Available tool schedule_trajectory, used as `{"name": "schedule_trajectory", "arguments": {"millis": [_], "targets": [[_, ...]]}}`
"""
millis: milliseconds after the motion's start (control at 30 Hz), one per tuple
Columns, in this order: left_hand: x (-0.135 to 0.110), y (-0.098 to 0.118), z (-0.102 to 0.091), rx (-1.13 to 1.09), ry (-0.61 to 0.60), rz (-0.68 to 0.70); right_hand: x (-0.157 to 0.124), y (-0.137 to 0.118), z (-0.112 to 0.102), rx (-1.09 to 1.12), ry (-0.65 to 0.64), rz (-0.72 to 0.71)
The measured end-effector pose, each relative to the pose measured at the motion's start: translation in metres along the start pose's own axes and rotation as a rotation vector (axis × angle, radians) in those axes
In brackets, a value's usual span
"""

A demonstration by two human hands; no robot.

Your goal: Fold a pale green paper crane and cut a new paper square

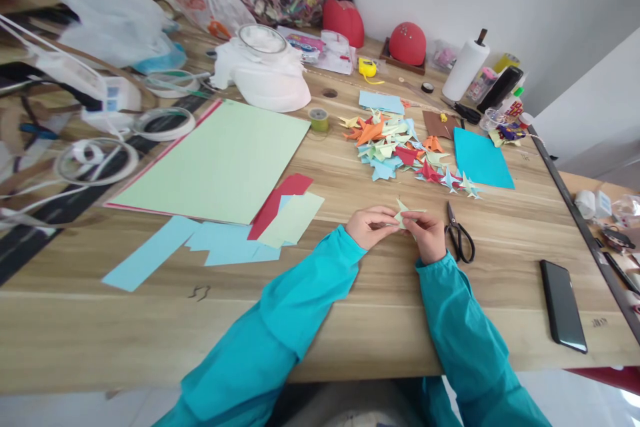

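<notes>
Both my hands meet over the wooden table (380,307), pinching a small pale green folded paper piece (401,213) between them. My left hand (369,226) grips its left side with closed fingers. My right hand (429,235) holds the right side, fingers curled. Both arms wear teal sleeves. A pile of several folded paper shapes (400,147) in orange, blue, green and red lies just beyond my hands. Black scissors (460,235) rest right beside my right hand.
A large pale green sheet (220,163) and cut blue, red and green paper pieces (235,240) lie to the left. A teal sheet (480,159) sits at right, a black phone (563,303) near the front edge. Tape rolls, plastic bags, a paper towel roll (465,70) crowd the back.
</notes>
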State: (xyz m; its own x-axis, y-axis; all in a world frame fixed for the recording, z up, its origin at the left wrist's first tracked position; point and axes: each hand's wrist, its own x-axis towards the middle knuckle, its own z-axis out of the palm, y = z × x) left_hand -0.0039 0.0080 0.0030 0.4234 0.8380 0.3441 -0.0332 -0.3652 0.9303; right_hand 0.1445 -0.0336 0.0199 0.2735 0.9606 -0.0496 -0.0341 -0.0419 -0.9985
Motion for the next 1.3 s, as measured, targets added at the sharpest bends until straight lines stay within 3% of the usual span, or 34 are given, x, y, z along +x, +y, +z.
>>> {"name": "schedule_trajectory", "arguments": {"millis": [300, 667, 1300], "targets": [[0.001, 0.001, 0.001, -0.050, 0.040, -0.083, 0.002, 0.007, -0.003, -0.025, -0.080, 0.002], [0.005, 0.000, 0.001, -0.293, 0.074, -0.444, 0.000, 0.009, 0.003, 0.036, -0.143, -0.014], [0.005, 0.000, 0.003, -0.352, 0.028, -0.444, 0.003, 0.012, -0.002, 0.046, -0.205, 0.056]]}}
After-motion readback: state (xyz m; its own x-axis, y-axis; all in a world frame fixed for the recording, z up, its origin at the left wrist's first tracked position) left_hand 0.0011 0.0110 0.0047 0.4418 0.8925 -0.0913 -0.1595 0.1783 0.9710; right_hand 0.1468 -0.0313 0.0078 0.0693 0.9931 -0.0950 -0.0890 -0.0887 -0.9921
